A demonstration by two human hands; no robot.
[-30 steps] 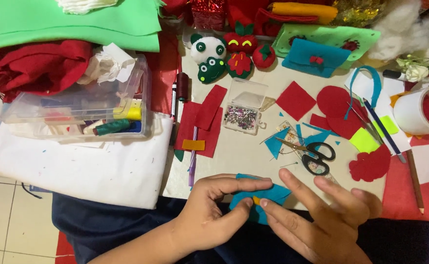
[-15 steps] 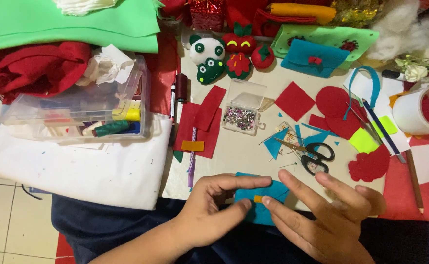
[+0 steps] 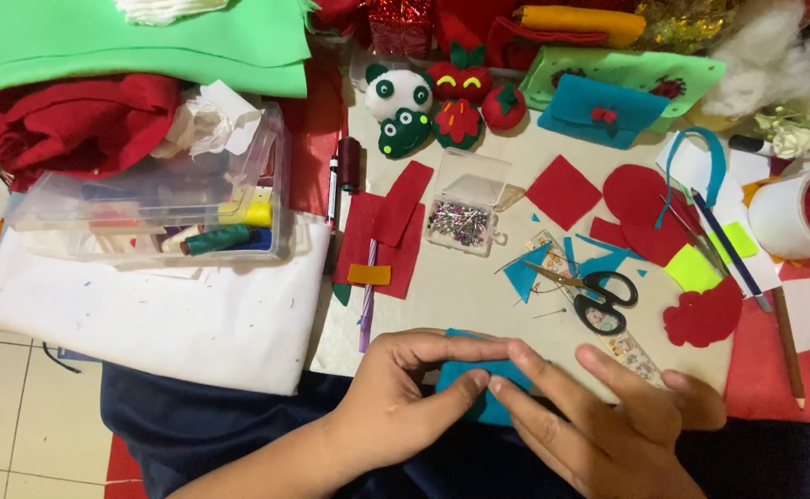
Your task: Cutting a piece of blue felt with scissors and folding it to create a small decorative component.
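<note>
Both hands meet on a small blue felt piece (image 3: 479, 383) at the near edge of the table (image 3: 460, 296) — the left hand (image 3: 396, 397) pinches it from the left, the right hand (image 3: 599, 425) presses its fingertips along the top, each grip narrow, keeping the felt flat. Just beyond lie scissors (image 3: 599, 296) on blue scraps. A clear pin box (image 3: 460, 212) sits open — pins inside. The plastic tub (image 3: 156, 203) holds thread spools.

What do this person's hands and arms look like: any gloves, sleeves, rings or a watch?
Both the left hand and the right hand are bare: no gloves, rings or watch show. The left forearm is uncovered with no sleeve in view. The right wrist sits at the frame's edge, so any sleeve there cannot be told.
</note>
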